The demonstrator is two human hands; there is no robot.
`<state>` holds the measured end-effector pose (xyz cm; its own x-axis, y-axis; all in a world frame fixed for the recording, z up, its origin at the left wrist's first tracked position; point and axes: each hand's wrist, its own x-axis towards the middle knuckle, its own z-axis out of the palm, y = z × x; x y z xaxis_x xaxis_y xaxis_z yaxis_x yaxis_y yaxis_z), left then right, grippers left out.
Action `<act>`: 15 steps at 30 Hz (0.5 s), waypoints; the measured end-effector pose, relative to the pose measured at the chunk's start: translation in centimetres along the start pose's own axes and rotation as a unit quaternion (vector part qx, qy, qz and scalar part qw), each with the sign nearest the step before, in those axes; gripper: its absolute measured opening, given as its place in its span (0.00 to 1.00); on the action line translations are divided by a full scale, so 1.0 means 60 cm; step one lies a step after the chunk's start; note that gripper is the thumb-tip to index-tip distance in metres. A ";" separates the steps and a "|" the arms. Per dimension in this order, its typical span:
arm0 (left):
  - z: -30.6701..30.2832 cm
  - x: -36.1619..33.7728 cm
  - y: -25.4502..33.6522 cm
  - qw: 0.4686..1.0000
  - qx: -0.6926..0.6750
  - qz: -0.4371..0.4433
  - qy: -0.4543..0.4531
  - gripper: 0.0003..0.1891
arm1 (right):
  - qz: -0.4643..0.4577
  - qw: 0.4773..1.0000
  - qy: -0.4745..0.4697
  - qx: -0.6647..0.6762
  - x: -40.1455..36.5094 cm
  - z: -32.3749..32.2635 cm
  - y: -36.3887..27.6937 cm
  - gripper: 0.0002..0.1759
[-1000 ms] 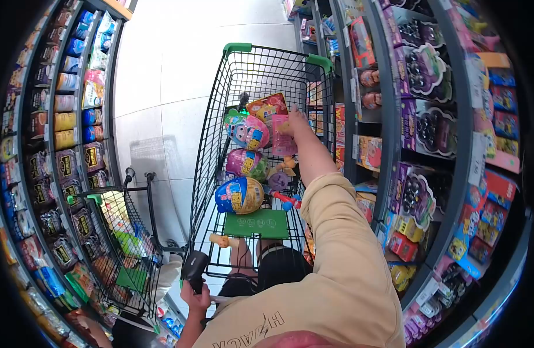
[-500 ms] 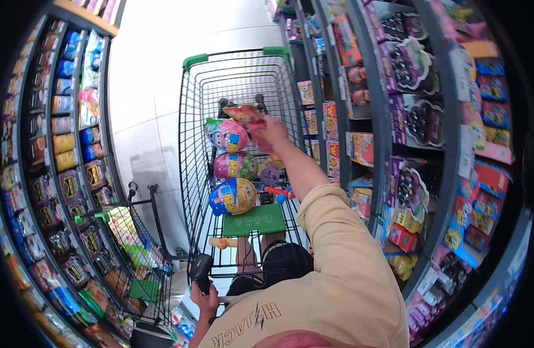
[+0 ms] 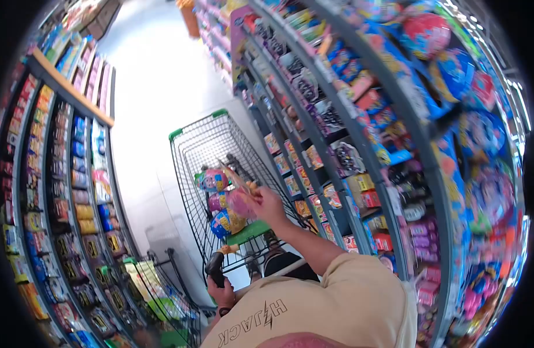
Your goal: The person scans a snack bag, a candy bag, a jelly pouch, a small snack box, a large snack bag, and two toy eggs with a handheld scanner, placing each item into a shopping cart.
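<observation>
Over the shopping cart (image 3: pixel 183 168), my right hand (image 3: pixel 270 206) is closed on a pink package (image 3: pixel 242 203), seen partly edge-on. Beneath and left of it in the cart lie a pink and green egg-shaped toy (image 3: pixel 213 180), a purple one (image 3: pixel 217 202) and a blue and gold one (image 3: pixel 222 224). A green panel (image 3: pixel 249 233) is at the near end of the basket. My left hand (image 3: pixel 222 293) is closed around a black grip (image 3: pixel 213 268) at the cart's handle. A small tan item (image 3: pixel 227 249) is beside that grip.
Tall shelves with candy and toy packs (image 3: pixel 336 116) run along the right. Shelves of snack packs (image 3: pixel 81 203) stand on the left. A second cart (image 3: pixel 157 290) is at the lower left. The pale floor (image 3: pixel 157 87) stretches ahead between the shelves.
The view has turned toward the right shelves, showing more of them. My right hand has lifted the pink package nearer to me. My left hand stays at the handle.
</observation>
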<state>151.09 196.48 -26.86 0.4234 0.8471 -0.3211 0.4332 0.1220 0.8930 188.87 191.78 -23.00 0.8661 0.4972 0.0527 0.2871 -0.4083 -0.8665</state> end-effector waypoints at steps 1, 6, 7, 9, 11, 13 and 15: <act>0.000 0.003 -0.001 1.000 -0.022 0.001 -0.005 0.18 | 0.015 1.000 -0.004 0.000 -0.033 -0.039 -0.038 0.19; -0.007 0.000 0.049 0.998 -0.047 0.020 -0.040 0.20 | 0.012 0.996 0.054 0.070 -0.208 -0.153 -0.135 0.15; -0.015 -0.002 0.032 0.997 -0.038 0.047 -0.049 0.21 | 0.021 0.995 0.061 0.082 -0.243 -0.169 -0.156 0.15; -0.017 0.029 -0.037 0.993 -0.015 0.101 -0.066 0.24 | 0.034 0.994 0.048 0.096 -0.311 -0.203 -0.187 0.16; -0.014 0.051 -0.063 0.988 -0.012 0.126 -0.089 0.25 | 0.019 0.994 0.067 0.085 -0.368 -0.227 -0.203 0.17; -0.012 0.040 -0.042 0.988 -0.026 0.107 -0.110 0.25 | -0.004 0.995 0.080 0.054 -0.426 -0.249 -0.199 0.18; -0.002 0.012 0.012 0.980 -0.073 0.059 -0.177 0.22 | -0.005 0.995 0.087 0.048 -0.474 -0.268 -0.203 0.19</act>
<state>151.58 197.22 -26.41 0.7240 0.6308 -0.2792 0.2578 0.1279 0.9577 167.34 170.32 -5.94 0.9236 0.3570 0.1396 0.2630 -0.3251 -0.9084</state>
